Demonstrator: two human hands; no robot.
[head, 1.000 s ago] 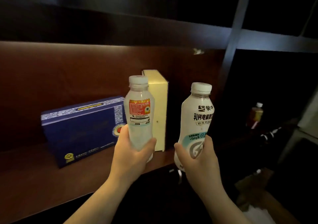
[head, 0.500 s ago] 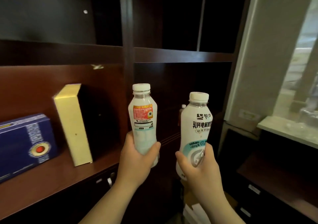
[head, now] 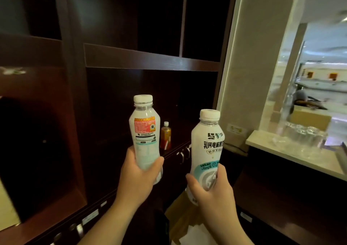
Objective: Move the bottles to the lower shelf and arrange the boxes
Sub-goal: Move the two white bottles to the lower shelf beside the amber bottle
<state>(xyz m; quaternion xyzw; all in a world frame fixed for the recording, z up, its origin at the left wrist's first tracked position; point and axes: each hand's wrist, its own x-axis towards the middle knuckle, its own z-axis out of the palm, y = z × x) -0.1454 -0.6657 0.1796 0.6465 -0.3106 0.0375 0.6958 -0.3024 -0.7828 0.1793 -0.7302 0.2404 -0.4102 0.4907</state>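
Observation:
My left hand [head: 138, 177] grips a white milky bottle [head: 145, 132] with an orange label patch, held upright in front of the dark wooden shelving. My right hand [head: 210, 192] grips a second white bottle [head: 206, 150] with black Chinese lettering, also upright, lower and to the right. Between them, deeper in the right shelf compartment [head: 116, 145], stands a small amber bottle [head: 165, 136] with a white cap. A sliver of the yellow box [head: 6, 203] shows at the far left edge. The blue box is out of view.
Dark wood shelves and a vertical divider [head: 75, 94] fill the left and centre, with drawer handles [head: 183, 155] below. A pale wall pillar [head: 249, 66] and a white counter [head: 293, 156] with clear glassware [head: 302, 133] stand on the right. Cardboard [head: 180, 218] lies on the floor below.
The view has swung right: the blue box has left the frame and the yellow box is almost gone. Both hands keep their bottles, now before the right compartment with the amber bottle.

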